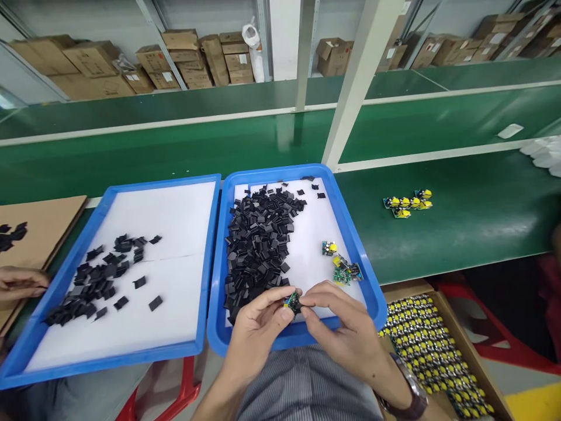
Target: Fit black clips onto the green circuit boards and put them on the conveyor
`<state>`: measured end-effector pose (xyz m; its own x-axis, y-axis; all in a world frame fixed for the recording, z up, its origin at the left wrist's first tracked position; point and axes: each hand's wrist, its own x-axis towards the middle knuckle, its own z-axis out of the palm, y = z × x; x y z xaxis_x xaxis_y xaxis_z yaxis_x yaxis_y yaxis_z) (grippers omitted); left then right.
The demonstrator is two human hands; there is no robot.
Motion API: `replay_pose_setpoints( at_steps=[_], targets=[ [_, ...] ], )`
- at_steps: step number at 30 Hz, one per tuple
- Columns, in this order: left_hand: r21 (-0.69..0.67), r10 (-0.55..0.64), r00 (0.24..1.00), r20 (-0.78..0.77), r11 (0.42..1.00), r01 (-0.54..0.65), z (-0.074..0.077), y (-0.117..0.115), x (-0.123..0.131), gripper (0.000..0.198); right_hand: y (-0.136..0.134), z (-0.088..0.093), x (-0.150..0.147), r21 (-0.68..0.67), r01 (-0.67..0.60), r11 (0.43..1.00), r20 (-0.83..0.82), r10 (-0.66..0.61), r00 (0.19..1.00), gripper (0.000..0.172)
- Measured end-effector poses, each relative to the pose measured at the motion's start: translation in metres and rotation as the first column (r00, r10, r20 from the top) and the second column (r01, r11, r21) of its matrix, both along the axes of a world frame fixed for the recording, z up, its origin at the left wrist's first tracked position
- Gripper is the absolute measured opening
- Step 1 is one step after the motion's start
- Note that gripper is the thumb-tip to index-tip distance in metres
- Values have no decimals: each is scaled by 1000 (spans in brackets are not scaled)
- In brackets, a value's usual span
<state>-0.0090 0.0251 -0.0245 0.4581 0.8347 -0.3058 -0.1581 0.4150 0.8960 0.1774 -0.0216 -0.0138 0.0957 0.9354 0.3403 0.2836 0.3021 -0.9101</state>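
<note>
Over the front edge of the right blue tray (355, 234), my left hand (258, 327) pinches a small green circuit board (293, 302) between thumb and fingers. My right hand (344, 324), with a watch on its wrist, has its thumb and index finger closed at the board's right side; whatever they grip there is too small to make out. A large heap of black folded pieces (258, 245) fills the tray's left part. Several circuit boards with yellow parts (342, 270) lie near its right side.
A second blue tray (164, 351) on the left holds fewer black pieces (99, 278). Another person's hand (21, 283) is at the far left. Boards (407, 203) lie on the green table (377, 240); a box of boards (460, 327) stands lower right.
</note>
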Motion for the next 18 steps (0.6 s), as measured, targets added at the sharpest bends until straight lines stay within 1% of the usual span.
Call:
replay_pose_setpoints(
  at_steps=[2,5,8,11,18],
  targets=[
    [3,-9,1000,4,1000,9,0,0,0,29,1,-1,-1,13,18,1000,23,-19,1000,30],
    [20,-30,1000,8,999,30,2,0,-1,30,1,0,-2,-2,35,999,0,-35,999,26],
    [53,-70,997,8,996,70,6,0,-1,37,0,1,-2,-26,37,999,-39,-38,999,23],
    [77,-100,995,11,992,99,9,0,-1,43,-2,2,-2,-10,15,1000,-51,-15,999,23],
    [103,-92,992,-88,990,101,11,3,4,40,-6,-1,-1,7,30,1000,-4,-30,1000,20]
  ],
)
